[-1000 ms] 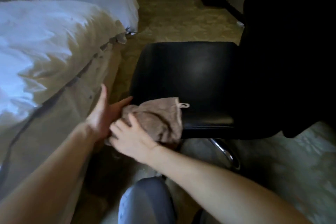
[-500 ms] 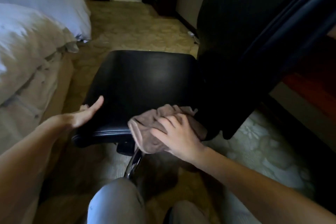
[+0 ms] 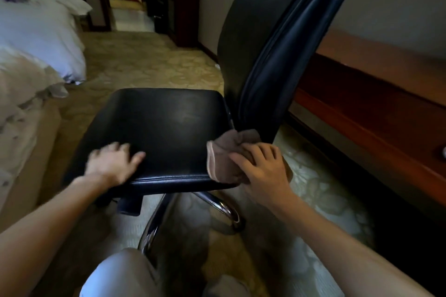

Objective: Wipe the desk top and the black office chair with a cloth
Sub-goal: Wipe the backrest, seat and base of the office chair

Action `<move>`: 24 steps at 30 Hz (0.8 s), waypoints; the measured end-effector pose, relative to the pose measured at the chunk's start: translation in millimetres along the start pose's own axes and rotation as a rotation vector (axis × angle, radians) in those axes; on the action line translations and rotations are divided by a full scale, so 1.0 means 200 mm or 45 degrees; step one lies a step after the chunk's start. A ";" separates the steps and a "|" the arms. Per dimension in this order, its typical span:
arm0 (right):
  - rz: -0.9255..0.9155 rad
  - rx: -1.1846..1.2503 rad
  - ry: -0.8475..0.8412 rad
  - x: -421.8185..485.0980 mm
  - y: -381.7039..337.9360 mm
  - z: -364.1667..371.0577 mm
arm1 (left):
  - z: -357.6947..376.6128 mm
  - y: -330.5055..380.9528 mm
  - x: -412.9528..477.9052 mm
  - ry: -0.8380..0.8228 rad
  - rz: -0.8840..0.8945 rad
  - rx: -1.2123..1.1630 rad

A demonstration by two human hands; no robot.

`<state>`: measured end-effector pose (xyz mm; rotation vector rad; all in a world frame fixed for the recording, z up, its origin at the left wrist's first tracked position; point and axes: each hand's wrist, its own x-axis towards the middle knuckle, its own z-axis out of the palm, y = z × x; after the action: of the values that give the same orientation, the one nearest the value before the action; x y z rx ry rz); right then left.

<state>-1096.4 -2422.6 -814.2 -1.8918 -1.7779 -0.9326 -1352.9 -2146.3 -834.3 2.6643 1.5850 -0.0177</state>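
While the left hand (image 3: 113, 164) lies flat on the black leather office-chair seat (image 3: 164, 128) at its near edge, fingers loosely together, the right hand (image 3: 263, 169) presses a bunched taupe cloth (image 3: 223, 157) onto the seat corner beside the backrest (image 3: 265, 43), fingers spread.

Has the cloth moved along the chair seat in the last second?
Yes. The cloth, under the right hand, has slid along the seat's near edge, from the corner nearest the bed to the one by the backrest.
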 end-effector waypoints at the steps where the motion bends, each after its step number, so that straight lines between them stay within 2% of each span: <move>1: -0.008 -0.007 0.044 0.04 0.00 -0.02 | 0.01 0.11 -0.05 -0.034 0.148 -0.036; 3: -0.035 -0.037 0.107 0.09 0.02 -0.06 | 0.05 0.30 -0.14 -0.074 0.364 -0.044; 6: -0.097 -0.074 0.143 0.12 0.09 -0.13 | 0.17 0.36 -0.18 -0.035 0.427 0.120; 9: -0.102 -0.078 0.265 0.12 0.16 -0.22 | 0.22 0.30 -0.16 0.029 0.404 0.169; 15: -0.093 -0.027 0.562 0.24 0.26 -0.47 | 0.17 0.24 -0.18 -0.018 0.377 0.215; 18: -0.124 0.103 0.627 0.34 0.28 -0.58 | 0.12 0.19 -0.21 -0.084 0.280 0.229; 21: -0.117 0.234 0.593 0.41 0.23 -0.59 | 0.05 0.18 -0.26 -0.153 0.147 0.275; 24: -0.107 0.369 0.623 0.43 0.09 -0.50 | -0.06 0.19 -0.34 -0.169 0.081 0.112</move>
<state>-1101.9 -2429.2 -681.0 -1.2847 -1.5962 -0.9993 -1351.7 -2222.9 -818.5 2.7129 1.4931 -0.2617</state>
